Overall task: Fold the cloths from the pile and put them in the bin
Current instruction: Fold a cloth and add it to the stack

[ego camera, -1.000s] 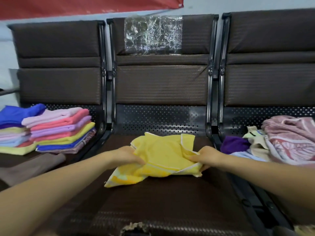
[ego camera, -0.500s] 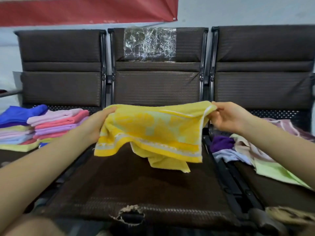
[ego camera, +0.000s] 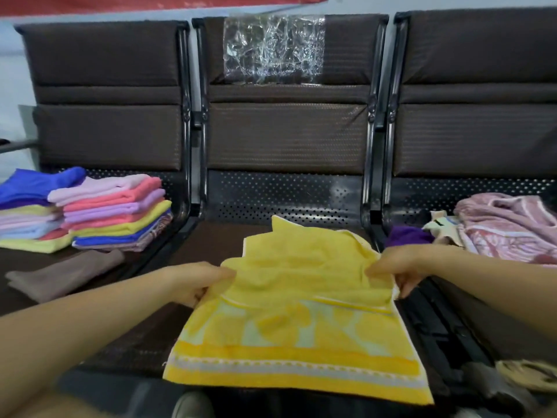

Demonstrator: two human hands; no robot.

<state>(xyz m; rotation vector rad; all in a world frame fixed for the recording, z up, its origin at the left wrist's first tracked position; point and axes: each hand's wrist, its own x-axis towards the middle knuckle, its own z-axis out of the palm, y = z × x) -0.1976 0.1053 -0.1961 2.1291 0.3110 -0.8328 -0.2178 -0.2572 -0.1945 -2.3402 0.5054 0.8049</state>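
Note:
A yellow patterned towel (ego camera: 295, 321) lies spread on the middle brown seat (ego camera: 141, 342), its near edge hanging over the seat's front. My left hand (ego camera: 199, 282) grips the towel's left side about halfway up. On the opposite side my right hand (ego camera: 398, 267) pinches the right edge. The far part of the towel is rumpled. An unfolded pile of cloths (ego camera: 497, 227), pink, purple and cream, sits on the right seat. No bin is in view.
Two stacks of folded cloths (ego camera: 90, 209) in many colours rest on the left seat, with a folded brown cloth (ego camera: 63, 276) in front of them. Black metal frames separate the seats. Clear plastic (ego camera: 274, 49) is taped to the middle backrest.
Half a second ago both hands held the towel up in the air; now it is laid down across the middle seat, with the hands lower and gripping its sides.

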